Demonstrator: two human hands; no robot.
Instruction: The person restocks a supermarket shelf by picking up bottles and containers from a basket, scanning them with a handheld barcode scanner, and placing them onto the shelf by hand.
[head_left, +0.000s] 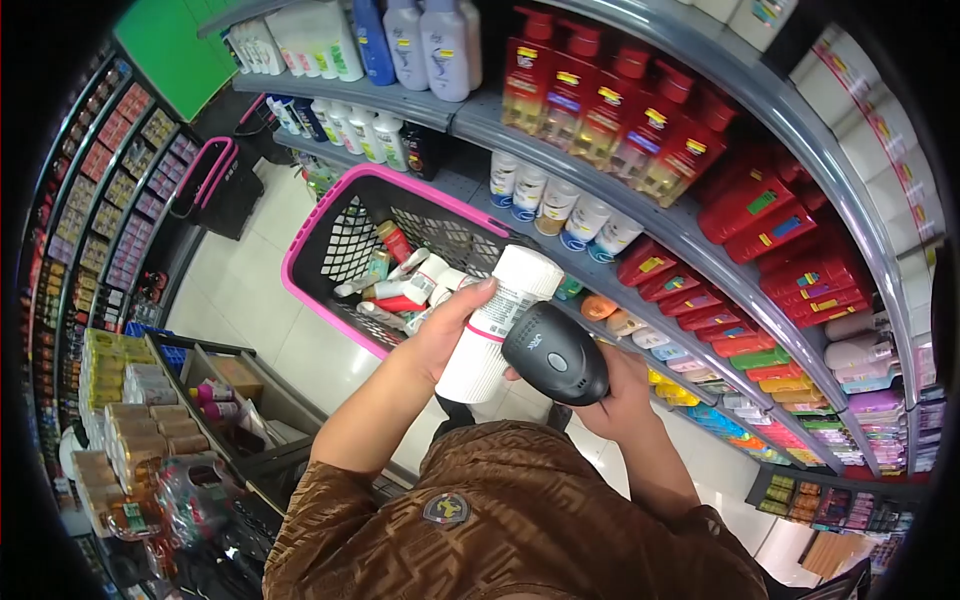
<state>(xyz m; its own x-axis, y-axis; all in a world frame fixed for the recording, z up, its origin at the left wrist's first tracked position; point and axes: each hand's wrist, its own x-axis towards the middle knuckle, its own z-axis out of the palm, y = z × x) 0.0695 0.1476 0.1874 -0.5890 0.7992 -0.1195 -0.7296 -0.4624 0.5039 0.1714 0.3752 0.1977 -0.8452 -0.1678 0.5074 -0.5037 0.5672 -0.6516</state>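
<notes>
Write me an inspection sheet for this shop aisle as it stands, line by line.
Surface: white tiled floor; grey shelving alongside.
Things in hand: white ribbed bottle, tilted, printed side showing; black barcode scanner overlapping it in view, contact unclear.
Clutter: mixed tubes and bottles jumbled in the pink-rimmed basket.
Left hand: grip closed around the bottle.
Right hand: grip closed around the scanner.
Cables: nothing seen.
Surroundings: red pump bottles lined up on the shelving; another black basket beyond.
</notes>
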